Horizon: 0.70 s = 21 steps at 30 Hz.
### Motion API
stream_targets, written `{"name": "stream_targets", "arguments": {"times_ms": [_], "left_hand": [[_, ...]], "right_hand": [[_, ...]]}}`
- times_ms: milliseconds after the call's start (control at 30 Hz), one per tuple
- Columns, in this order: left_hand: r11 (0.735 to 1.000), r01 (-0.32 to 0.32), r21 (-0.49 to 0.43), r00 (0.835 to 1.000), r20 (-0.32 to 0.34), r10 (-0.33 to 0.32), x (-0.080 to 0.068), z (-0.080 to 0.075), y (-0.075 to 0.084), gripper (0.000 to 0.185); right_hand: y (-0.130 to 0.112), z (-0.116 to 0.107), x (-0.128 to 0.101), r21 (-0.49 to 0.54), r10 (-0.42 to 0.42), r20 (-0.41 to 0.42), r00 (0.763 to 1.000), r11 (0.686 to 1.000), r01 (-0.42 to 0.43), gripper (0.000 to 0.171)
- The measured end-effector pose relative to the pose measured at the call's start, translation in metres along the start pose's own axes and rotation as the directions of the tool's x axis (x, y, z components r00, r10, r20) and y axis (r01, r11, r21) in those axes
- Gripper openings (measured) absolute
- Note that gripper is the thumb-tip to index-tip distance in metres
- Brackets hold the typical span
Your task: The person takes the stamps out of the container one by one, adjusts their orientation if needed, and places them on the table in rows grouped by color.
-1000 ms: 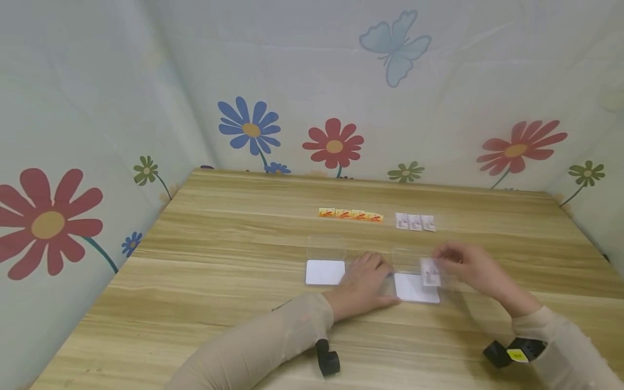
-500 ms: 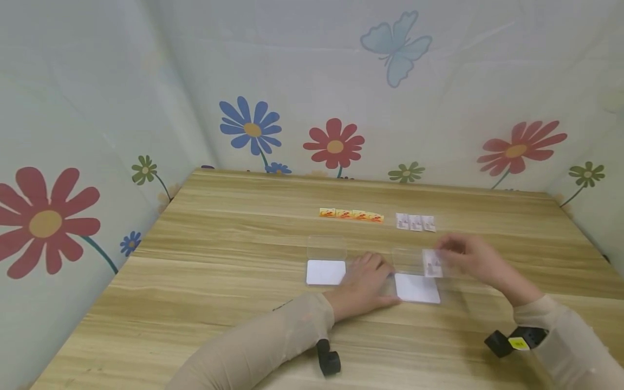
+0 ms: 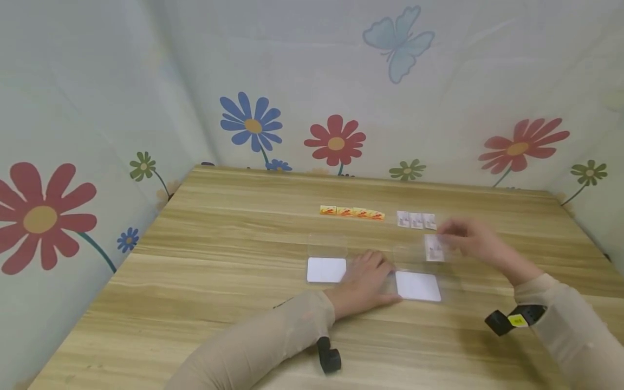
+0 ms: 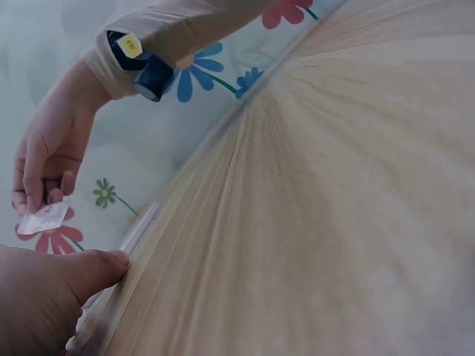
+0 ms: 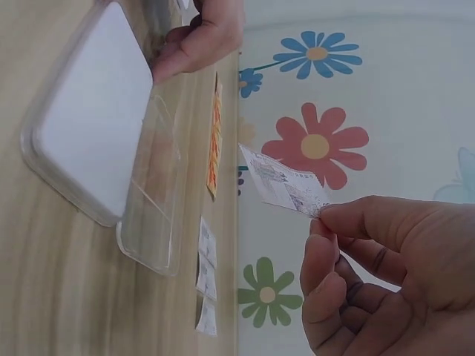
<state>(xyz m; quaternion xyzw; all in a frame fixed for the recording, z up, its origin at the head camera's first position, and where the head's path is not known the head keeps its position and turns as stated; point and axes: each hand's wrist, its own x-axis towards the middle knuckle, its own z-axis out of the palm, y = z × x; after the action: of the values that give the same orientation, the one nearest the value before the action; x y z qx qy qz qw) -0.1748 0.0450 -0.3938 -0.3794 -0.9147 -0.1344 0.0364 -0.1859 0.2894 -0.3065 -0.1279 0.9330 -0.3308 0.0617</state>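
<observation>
Right hand (image 3: 470, 242) pinches a white sachet (image 3: 434, 248) above the open clear case (image 3: 417, 276), at 6 o'clock of three white sachets (image 3: 416, 220). Left hand (image 3: 366, 281) lies flat, fingers relaxed, between both cases on the surface (image 3: 205, 260); orange sachets (image 3: 352, 213) sit at 12 o'clock.

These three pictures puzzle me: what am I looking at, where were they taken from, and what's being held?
No machine here: a person works with two bare hands, wearing cameras. The wide picture comes from the head; the other two come from each wrist. On the wooden table lie two open clear boxes with white bottoms, a row of orange packets and a row of white packets. The left hand rests flat between the boxes, touching the right one. The right hand pinches one white packet in its fingers, in the air above the right box.
</observation>
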Motion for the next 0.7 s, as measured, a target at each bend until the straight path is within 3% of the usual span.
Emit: {"name": "stream_targets", "arguments": {"times_ms": [433, 700], "left_hand": [[1.0, 0.0, -0.002, 1.0, 0.012, 0.0, 0.001, -0.002, 0.0, 0.056], [1.0, 0.007, -0.003, 1.0, 0.011, -0.007, 0.002, -0.002, 0.0, 0.056]], "right_hand": [[0.004, -0.014, 0.012, -0.043, 0.082, 0.032, 0.996, 0.996, -0.08, 0.027], [0.009, -0.019, 0.02, -0.03, 0.065, 0.035, 0.997, 0.997, -0.064, 0.025]]}}
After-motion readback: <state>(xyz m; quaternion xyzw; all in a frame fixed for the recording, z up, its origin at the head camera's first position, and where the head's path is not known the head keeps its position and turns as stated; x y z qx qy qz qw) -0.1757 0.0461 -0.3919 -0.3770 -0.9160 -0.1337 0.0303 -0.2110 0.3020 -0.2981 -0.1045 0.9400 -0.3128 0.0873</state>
